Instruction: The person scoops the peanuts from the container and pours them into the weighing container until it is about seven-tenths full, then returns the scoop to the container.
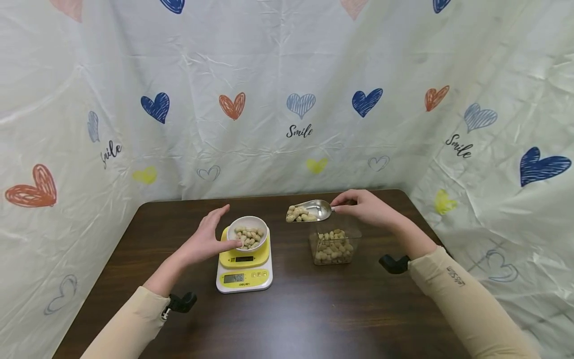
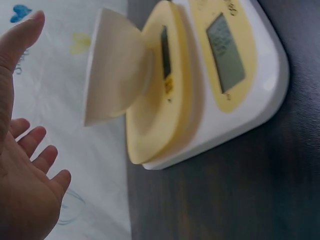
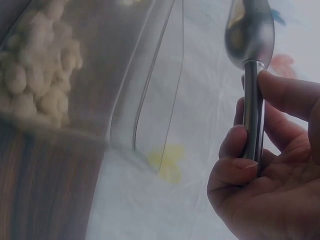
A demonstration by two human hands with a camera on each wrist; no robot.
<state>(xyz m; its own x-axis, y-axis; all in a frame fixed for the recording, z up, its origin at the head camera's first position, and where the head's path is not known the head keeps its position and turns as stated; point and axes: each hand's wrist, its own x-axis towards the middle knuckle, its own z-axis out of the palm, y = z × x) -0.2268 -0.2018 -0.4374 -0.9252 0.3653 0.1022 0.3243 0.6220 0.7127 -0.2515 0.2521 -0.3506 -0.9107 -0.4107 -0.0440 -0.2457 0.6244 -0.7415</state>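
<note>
My right hand (image 1: 365, 207) grips the handle of a metal scoop (image 1: 319, 209), fingers curled round it in the right wrist view. Peanuts in their shells (image 1: 298, 214) lie in the front of the scoop, which is raised above and left of a clear plastic container (image 1: 334, 252) of more peanuts. On the left, my left hand (image 1: 208, 239) is spread beside a white bowl (image 1: 247, 219), its thumb overlapping the near rim in the head view. Several peanuts lie in the bowl. Beneath it is a yellow and white kitchen scale (image 1: 244, 286), whose display reads 40.6.
The dark wooden table (image 1: 305, 309) holds the scale at centre left and the container right of it. A white curtain (image 1: 264, 65) printed with hearts hangs behind the table and along both sides. Black camera mounts (image 1: 181, 302) are strapped at both wrists.
</note>
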